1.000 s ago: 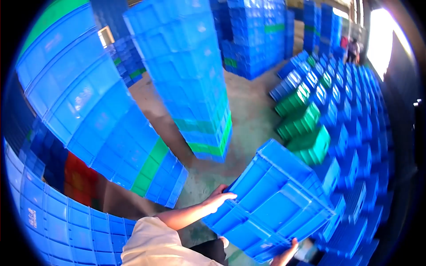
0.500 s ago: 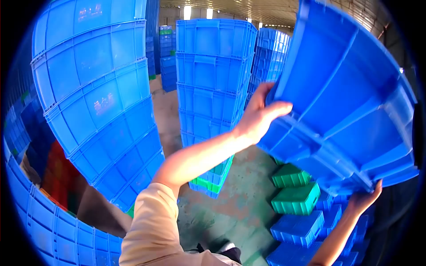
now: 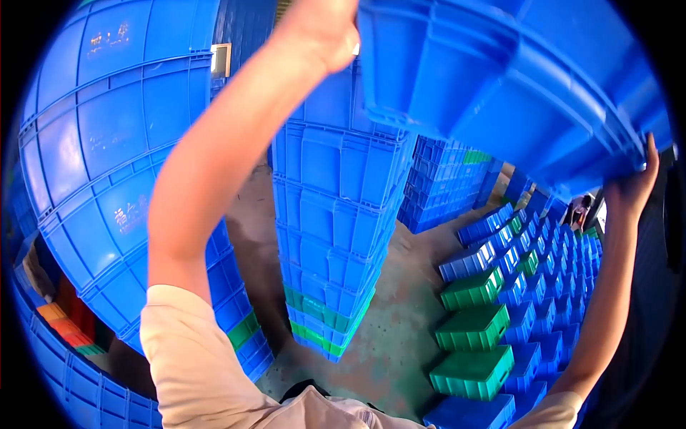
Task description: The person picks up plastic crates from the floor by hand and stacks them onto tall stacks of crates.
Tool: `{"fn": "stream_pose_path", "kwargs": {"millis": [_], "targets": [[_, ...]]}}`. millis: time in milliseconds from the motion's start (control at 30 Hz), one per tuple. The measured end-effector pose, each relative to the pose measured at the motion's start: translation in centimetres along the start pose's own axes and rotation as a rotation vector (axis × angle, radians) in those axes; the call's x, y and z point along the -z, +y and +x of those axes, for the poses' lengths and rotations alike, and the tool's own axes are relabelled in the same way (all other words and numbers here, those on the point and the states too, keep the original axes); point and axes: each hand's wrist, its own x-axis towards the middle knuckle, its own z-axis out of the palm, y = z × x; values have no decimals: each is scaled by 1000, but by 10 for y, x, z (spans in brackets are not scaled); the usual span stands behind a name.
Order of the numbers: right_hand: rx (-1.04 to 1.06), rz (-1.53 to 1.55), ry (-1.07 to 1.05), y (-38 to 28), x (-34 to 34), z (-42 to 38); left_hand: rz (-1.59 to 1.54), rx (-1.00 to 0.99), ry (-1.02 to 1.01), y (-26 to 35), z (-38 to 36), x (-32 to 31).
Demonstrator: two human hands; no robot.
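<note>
A large blue plastic crate [image 3: 493,79] is raised high in front of me, tilted and cut off by the top of the view. At its left end is my left hand [image 3: 325,32], closed on the crate, though its fingers are mostly out of view. My right hand [image 3: 636,182] grips the crate's lower right edge from below, with one finger visible against the side. Close behind the left forearm rises a tall stack of blue crates [image 3: 329,207], with green ones [image 3: 325,314] near its bottom.
Another tall blue stack [image 3: 86,143] stands close on my left. Rows of smaller blue and green boxes [image 3: 471,329] cover the floor at right. More stacked crates [image 3: 439,182] stand farther back. A person [image 3: 580,209] is in the distance at right. Greenish floor [image 3: 389,343] shows between.
Both hands have risen with the blue crate, and its tilt has changed. The left hand has moved up and left to the view's top edge. More floor boxes now show at right.
</note>
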Motion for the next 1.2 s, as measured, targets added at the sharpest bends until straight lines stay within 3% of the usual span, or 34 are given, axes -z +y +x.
{"fn": "stream_pose_path", "kwargs": {"millis": [67, 133, 200, 267, 300, 367, 467, 500, 533, 600, 633, 733, 800, 933, 1067, 1200], "targets": [[-39, 16, -74, 20, -38, 22, 23, -3, -120, 16, 18, 26], [-34, -4, -8, 45, -87, 28, 129, -60, -14, 30, 30, 50], [-14, -35, -104, 70, -112, 36, 153, -128, 100, 39, 37, 75], [-128, -77, -211, 85, -139, 51, 131, -111, 74, 46, 47, 111], [-127, -108, -145, 100, -156, 55, 130, -123, 71, 46, 52, 133], [-36, -129, -44, 128, -201, 44, 105, -155, 255, 44, 57, 165], [9, -154, -213, 163, -238, 38, 116, -221, 183, 39, 65, 206], [32, -170, -274, 172, -248, 41, 171, -162, 232, 45, 66, 223], [-88, -208, -299, 186, -245, 68, 167, -169, 232, 48, 69, 246], [6, -608, -232, 206, -240, 79, 564, -67, 151, 43, 80, 282], [-41, -644, -227, 217, -235, 88, 676, -84, 167, 35, 78, 284], [-19, -809, -249, 261, -232, 76, 916, 56, 403, 1, 84, 344], [21, -706, -270, 296, -228, 67, 917, 199, 372, -21, 66, 351], [-18, -886, -254, 325, -223, 42, 845, 338, 482, -66, 75, 401], [-174, -901, -260, 346, -194, 56, 654, 304, 319, -91, 78, 416], [-149, -925, -179, 345, -197, 45, 463, 200, 441, -105, 77, 416]]}}
